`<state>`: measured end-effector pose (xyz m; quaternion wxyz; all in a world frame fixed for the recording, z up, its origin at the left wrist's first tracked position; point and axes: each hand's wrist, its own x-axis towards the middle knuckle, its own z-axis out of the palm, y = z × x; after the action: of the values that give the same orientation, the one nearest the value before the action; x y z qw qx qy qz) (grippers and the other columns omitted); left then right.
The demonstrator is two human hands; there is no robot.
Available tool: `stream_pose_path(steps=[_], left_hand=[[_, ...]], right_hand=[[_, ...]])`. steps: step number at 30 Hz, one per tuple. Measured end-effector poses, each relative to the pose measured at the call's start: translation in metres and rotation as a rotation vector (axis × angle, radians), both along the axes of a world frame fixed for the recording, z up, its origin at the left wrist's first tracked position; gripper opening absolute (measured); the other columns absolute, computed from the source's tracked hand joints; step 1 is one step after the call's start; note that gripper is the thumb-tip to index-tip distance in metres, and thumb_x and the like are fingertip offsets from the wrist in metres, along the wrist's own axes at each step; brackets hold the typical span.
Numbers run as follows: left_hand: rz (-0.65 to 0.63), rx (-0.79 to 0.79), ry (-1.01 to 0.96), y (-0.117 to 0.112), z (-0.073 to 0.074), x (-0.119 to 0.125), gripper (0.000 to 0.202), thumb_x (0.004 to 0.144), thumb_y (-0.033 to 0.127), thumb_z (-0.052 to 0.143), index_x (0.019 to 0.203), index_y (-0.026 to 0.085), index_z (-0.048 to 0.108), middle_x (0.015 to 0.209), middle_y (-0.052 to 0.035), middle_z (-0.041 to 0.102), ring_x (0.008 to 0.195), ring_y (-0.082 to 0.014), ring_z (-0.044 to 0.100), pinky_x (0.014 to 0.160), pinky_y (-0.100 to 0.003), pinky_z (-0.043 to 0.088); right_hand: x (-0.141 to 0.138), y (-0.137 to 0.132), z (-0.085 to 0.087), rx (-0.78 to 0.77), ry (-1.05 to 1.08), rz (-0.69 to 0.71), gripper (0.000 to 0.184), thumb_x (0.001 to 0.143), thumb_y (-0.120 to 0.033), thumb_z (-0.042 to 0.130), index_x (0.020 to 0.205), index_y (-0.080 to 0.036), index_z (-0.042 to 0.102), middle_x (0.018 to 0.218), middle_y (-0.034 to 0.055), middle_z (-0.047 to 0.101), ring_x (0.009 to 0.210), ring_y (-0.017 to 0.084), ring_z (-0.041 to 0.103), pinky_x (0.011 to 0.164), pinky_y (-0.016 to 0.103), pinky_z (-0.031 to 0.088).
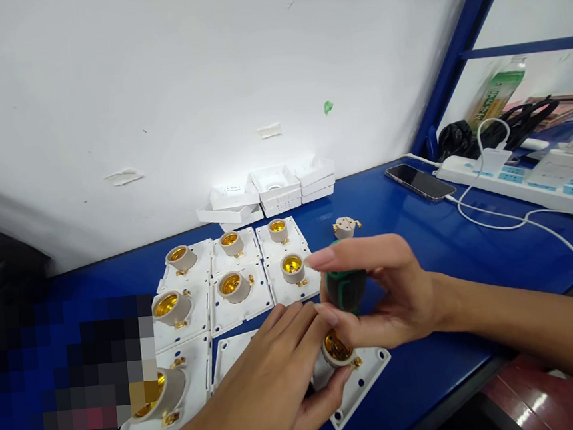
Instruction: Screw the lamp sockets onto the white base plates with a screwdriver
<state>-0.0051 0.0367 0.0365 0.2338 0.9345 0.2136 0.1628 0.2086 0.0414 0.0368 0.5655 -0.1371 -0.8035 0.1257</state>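
My right hand (398, 292) is closed around the green and black handle of a screwdriver (346, 290), held upright above a lamp socket (338, 349). The screwdriver's shaft and tip are hidden by my fingers. This round socket has a brass-coloured threaded inside and sits on a square white plate (366, 382) near the front of the table. With thumb and fingers around the socket, my left hand (280, 369) grips it and covers part of the plate. Several more white plates with sockets, such as one plate (247, 304), lie to the left and behind.
A loose socket part (344, 227) stands on the blue table (380, 200). White square housings (277, 192) are stacked against the wall. To the right are a phone (421, 182), a power strip (524, 181) and a white cable (559, 238). Pixelation covers the lower left.
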Motion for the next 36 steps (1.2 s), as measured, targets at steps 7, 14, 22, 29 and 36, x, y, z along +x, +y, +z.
stream_pose_path(steps=[7,14,22,29,36], left_hand=[[0.01,0.017,-0.001,-0.001,0.0,0.001,0.037,0.096,0.014,0.07,0.121,0.029,0.048,0.114,-0.0003,0.065,0.106,-0.0278,0.066,0.095,-0.047,0.055],[0.0,0.015,-0.007,-0.001,0.001,0.002,0.039,0.094,0.013,0.073,0.12,0.029,0.048,0.114,0.0001,0.065,0.107,-0.0276,0.066,0.093,-0.045,0.055],[0.006,0.009,-0.004,-0.002,0.001,0.002,0.041,0.094,0.012,0.072,0.123,0.029,0.049,0.118,0.0005,0.066,0.11,-0.0271,0.067,0.097,-0.044,0.055],[0.0,0.001,-0.018,-0.001,0.0,0.002,0.041,0.094,0.012,0.072,0.122,0.031,0.048,0.117,0.0004,0.065,0.112,-0.0274,0.065,0.101,-0.045,0.053],[-0.012,-0.007,0.002,-0.001,0.0,0.0,0.04,0.096,0.013,0.071,0.125,0.03,0.048,0.121,0.0004,0.065,0.113,-0.0266,0.065,0.099,-0.043,0.053]], right_hand=[[0.002,0.0,0.01,0.014,-0.002,-0.007,0.063,0.094,-0.007,0.069,0.149,-0.02,0.04,0.137,0.0112,0.071,0.129,0.018,0.069,0.105,0.028,0.061],[0.001,0.0,0.004,0.021,0.045,-0.051,0.063,0.092,-0.01,0.072,0.147,-0.021,0.043,0.136,0.0113,0.072,0.123,0.02,0.073,0.097,0.031,0.066],[-0.003,0.001,0.003,0.029,0.048,0.025,0.067,0.093,-0.001,0.065,0.152,-0.019,0.04,0.137,0.0105,0.072,0.127,0.016,0.07,0.102,0.026,0.062],[0.0,0.001,0.001,0.023,0.059,0.051,0.068,0.09,0.004,0.069,0.15,-0.014,0.042,0.141,0.0118,0.069,0.132,0.015,0.067,0.104,0.02,0.058],[0.0,0.0,0.002,0.004,0.008,-0.009,0.068,0.094,-0.003,0.069,0.153,-0.019,0.04,0.141,0.0111,0.069,0.129,0.018,0.069,0.092,0.023,0.065]])
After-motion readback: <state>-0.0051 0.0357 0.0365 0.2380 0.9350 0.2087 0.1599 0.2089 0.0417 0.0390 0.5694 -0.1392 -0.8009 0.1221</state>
